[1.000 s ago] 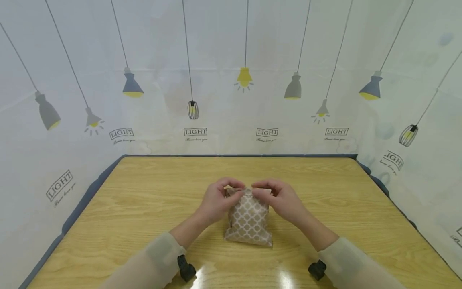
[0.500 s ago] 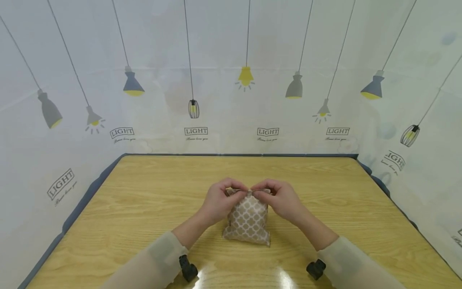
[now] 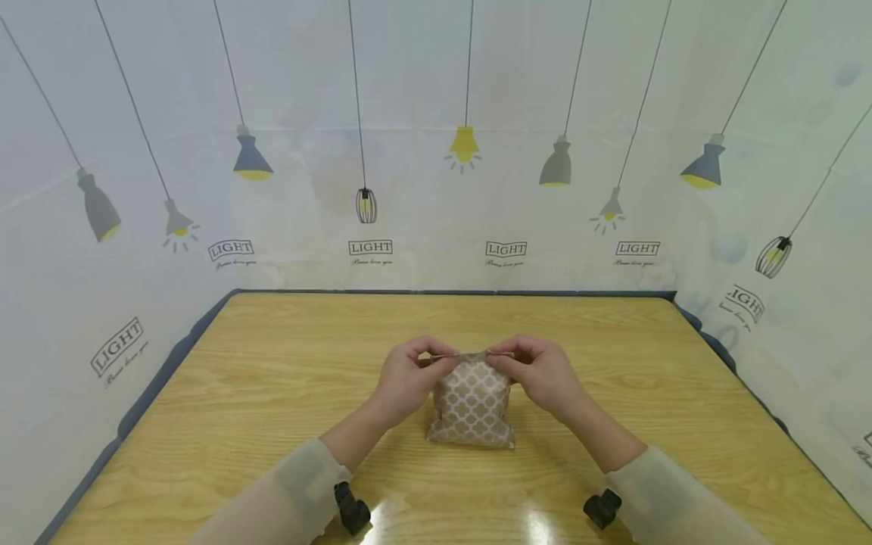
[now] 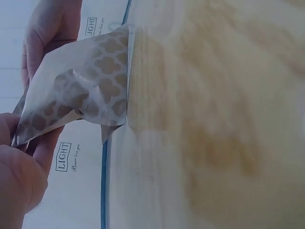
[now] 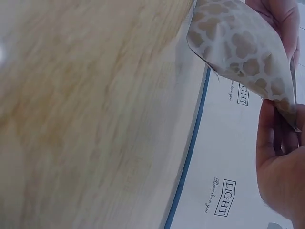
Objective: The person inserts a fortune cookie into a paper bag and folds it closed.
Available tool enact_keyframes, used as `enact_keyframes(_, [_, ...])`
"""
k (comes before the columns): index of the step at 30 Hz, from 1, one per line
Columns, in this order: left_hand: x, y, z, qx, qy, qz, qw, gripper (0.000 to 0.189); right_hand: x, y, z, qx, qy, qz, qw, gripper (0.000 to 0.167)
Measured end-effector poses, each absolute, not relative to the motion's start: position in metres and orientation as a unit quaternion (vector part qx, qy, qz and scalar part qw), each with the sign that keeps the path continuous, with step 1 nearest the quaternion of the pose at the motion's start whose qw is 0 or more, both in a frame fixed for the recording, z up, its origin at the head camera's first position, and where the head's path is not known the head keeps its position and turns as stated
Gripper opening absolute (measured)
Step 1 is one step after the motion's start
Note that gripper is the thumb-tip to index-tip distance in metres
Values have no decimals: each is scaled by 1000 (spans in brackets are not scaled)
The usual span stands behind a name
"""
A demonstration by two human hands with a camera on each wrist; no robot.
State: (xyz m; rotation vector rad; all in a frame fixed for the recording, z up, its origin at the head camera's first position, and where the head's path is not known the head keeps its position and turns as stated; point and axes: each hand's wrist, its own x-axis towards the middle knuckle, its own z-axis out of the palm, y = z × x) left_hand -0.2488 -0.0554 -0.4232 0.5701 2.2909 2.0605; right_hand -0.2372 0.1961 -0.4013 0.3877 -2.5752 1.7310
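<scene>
A small beige paper bag (image 3: 471,405) with a white lattice print stands upright on the wooden table, its top edge towards the far side. My left hand (image 3: 409,378) pinches the top edge near its left corner between thumb and fingers. At the right part of the same edge, my right hand (image 3: 545,375) pinches likewise. Between the two hands a strip of the top edge shows, folded over. The left wrist view shows the bag (image 4: 90,86) bulging, its base on the table. In the right wrist view, thumb and fingers of my right hand (image 5: 283,162) grip the bag's corner.
The wooden table (image 3: 286,341) stretches around the bag on all sides. Behind and beside it hangs a pale curtain (image 3: 422,76) printed with lamps and the word LIGHT. A small black device (image 3: 353,507) is strapped at each wrist.
The hands have moved slightly apart along the bag's top edge, which now folds over between them. The bag's base sits a little farther from me than before.
</scene>
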Motion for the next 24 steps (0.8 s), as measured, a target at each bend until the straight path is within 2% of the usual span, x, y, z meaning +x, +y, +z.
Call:
enact_keyframes(4, [-249,-57,-423,171,721,671,25,14,-239,199,-404,112,-826,552,9,19])
enact_keyframes(10, [-251,-60,-423,165,720,673,25,10,-240,203,-404,98,-815,571,-13,28])
enact_keyframes(18, [-253,-62,-425,164,724,669,30,14,-242,204,-407,94,-822,562,22,14])
enact_keyframes(24, [-256,-65,-426,152,724,673,31,13,-243,208,-407,78,-815,575,0,23])
